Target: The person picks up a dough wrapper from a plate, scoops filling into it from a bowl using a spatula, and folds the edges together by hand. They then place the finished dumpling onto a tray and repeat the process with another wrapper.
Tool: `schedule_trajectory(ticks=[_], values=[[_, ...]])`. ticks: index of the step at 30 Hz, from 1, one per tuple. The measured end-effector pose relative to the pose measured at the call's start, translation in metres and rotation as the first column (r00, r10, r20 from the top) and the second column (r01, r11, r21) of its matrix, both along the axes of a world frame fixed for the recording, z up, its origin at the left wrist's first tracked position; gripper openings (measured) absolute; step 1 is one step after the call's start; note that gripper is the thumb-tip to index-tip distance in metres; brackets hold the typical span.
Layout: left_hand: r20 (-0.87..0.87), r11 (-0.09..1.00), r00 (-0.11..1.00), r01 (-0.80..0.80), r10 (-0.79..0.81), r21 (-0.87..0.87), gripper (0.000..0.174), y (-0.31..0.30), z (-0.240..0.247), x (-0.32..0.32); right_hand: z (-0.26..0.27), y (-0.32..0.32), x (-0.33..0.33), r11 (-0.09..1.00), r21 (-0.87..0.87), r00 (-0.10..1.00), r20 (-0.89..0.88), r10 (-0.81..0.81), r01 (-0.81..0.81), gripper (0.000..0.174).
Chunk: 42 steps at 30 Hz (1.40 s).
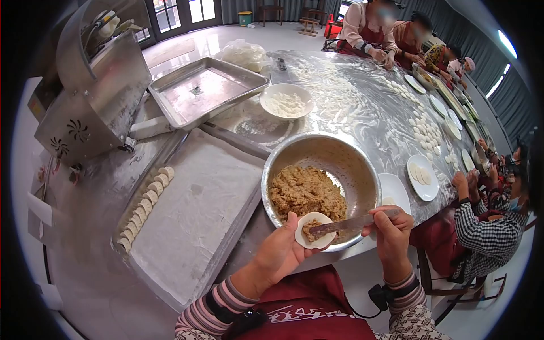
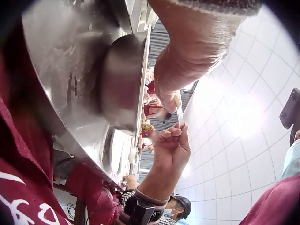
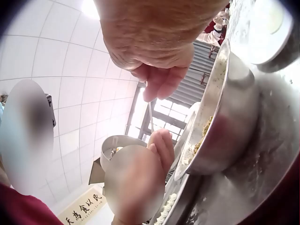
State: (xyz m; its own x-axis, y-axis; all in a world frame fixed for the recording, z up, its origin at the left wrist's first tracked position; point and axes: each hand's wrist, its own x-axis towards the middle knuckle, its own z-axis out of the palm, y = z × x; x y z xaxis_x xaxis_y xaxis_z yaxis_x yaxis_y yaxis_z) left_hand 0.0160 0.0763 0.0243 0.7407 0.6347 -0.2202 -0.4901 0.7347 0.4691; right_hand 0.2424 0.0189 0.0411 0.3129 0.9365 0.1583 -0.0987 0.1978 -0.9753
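Observation:
My left hand (image 1: 276,254) holds a round dumpling wrapper (image 1: 321,242), thumb at its edge and fingers beneath. A small dab of brown filling sits in the wrapper's middle. My right hand (image 1: 392,235) grips a flat filling spatula (image 1: 348,223), its tip on that dab. Both hands are at the near rim of a large steel bowl (image 1: 361,164) partly filled with minced filling (image 1: 300,190). In the left wrist view the right hand (image 2: 169,150) pinches the spatula (image 2: 181,116); the wrapper is mostly hidden behind the left hand (image 2: 190,61).
Left of the bowl lies a floured tray (image 1: 198,192) with a row of folded dumplings (image 1: 145,205). Behind are a white bowl of flour (image 1: 286,105), an empty-looking metal tray (image 1: 204,85) and a steel machine (image 1: 93,107). Plates of wrappers (image 1: 422,177) stand right; other people work along the table.

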Motion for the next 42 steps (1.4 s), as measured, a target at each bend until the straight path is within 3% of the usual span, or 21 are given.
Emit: schedule_trajectory(ticks=[4,6,10,13,18,29,31,35,38,40,42], values=[[-0.016,0.999,0.999,-0.051,0.051,-0.015,0.062,0.0,-0.006,0.003,0.0,0.003,-0.002,0.998,-0.053,0.999,-0.03,-0.038,0.037,0.016],[-0.008,0.998,0.998,-0.058,0.058,-0.01,0.061,0.0,-0.006,0.003,0.001,0.003,0.0,0.997,-0.031,0.984,-0.159,-0.073,0.069,0.017],[-0.004,0.998,0.999,-0.046,0.046,0.05,0.062,-0.003,-0.001,0.003,0.004,0.007,-0.012,0.998,-0.034,0.975,-0.215,-0.063,0.057,0.018],[0.0,0.986,0.995,-0.101,0.101,0.136,0.064,-0.007,-0.007,0.003,-0.002,0.01,-0.012,0.996,-0.074,0.98,-0.192,-0.058,0.045,0.017],[0.005,0.983,0.992,-0.124,0.124,0.133,0.067,-0.006,-0.005,-0.001,0.001,0.005,-0.011,0.998,-0.006,0.983,-0.167,-0.069,0.069,0.015],[-0.013,0.991,0.995,-0.099,0.1,0.087,0.068,-0.007,-0.004,-0.003,0.007,0.009,-0.009,0.999,-0.033,0.985,-0.167,-0.032,0.027,0.014],[-0.004,0.995,0.998,-0.062,0.062,0.081,0.069,-0.007,-0.002,-0.003,0.009,0.009,-0.01,0.995,-0.034,0.989,-0.12,0.088,-0.093,0.015],[-0.01,0.995,1.0,0.003,-0.002,0.095,0.069,-0.008,-0.004,-0.004,0.004,0.013,-0.009,0.997,-0.056,0.998,-0.011,0.057,-0.058,0.014],[-0.015,0.996,1.0,-0.025,0.027,0.091,0.069,-0.007,-0.009,-0.003,0.002,0.015,-0.005,0.993,-0.111,0.999,-0.042,0.024,-0.028,0.014],[-0.007,0.993,0.997,-0.082,0.083,0.086,0.069,-0.006,-0.003,-0.003,0.003,0.014,-0.003,0.998,-0.064,0.975,-0.221,-0.027,0.013,0.014],[0.0,0.994,0.996,-0.086,0.086,0.071,0.068,-0.006,-0.004,-0.004,0.004,0.015,-0.004,0.998,-0.063,0.968,-0.252,-0.014,-0.001,0.014]])
